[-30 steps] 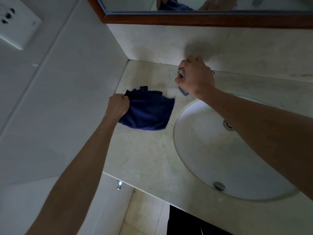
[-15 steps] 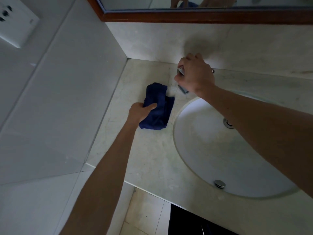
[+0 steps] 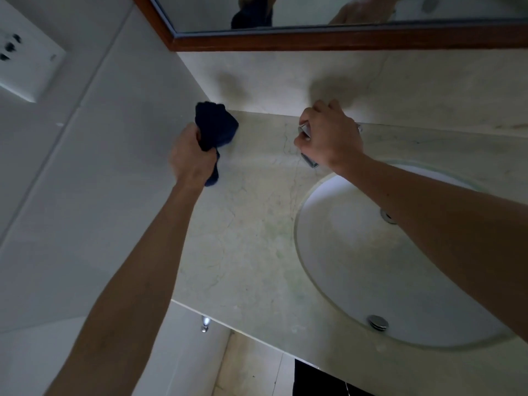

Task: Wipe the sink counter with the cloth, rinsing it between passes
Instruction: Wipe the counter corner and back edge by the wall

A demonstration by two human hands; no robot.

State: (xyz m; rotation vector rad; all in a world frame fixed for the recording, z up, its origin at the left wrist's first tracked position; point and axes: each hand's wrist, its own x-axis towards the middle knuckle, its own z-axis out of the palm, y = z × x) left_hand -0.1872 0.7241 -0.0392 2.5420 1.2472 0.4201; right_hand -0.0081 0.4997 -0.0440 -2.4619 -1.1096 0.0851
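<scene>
Pale marble counter (image 3: 243,252), oval basin (image 3: 357,267), left hand (image 3: 190,160) fingers clamped on cloth (image 3: 215,125), right hand (image 3: 331,135) fingers wrapping tap (image 3: 310,161)

Two bare forearms, no sleeves, dark garment (image 3: 314,378) low at the waist.

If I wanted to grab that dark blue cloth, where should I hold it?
Grab the dark blue cloth around its bunched middle, coming from the near side. The left hand grips it there already, leaving the loose top free against the pale marble counter.
</scene>
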